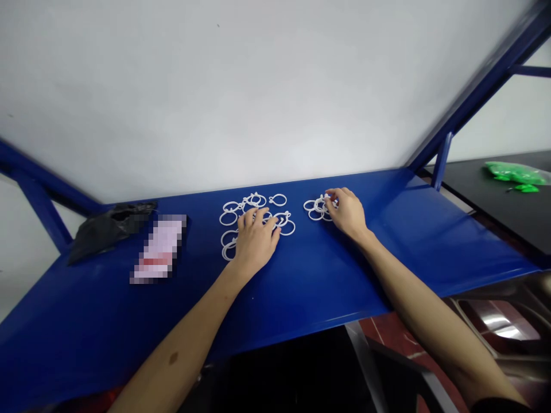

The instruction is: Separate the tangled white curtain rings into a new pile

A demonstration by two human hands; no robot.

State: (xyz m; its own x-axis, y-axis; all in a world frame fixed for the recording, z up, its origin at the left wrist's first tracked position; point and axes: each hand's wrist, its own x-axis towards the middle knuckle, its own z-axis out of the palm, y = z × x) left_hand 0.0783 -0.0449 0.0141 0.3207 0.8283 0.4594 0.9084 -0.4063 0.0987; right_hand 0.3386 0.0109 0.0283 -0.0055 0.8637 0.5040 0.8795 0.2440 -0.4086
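White curtain rings (279, 200), each with a small eyelet, lie in a loose spread on the blue table (301, 287). My left hand (256, 236) rests palm down over the middle of this spread, fingers apart, hiding some of the rings. To the right is a smaller cluster of the same rings (315, 214), partly overlapping one another. My right hand (346, 209) is at this cluster's right side, with thumb and forefinger pinched on a ring there. The palm and the other fingers' undersides are hidden from view.
A crumpled black plastic bag (107, 226) and a blurred-out pinkish flat item (159, 249) lie on the left. Blue frame bars rise at both sides, before a white wall (258, 103). A green-filled clear bag (512, 171) lies on a dark table at right.
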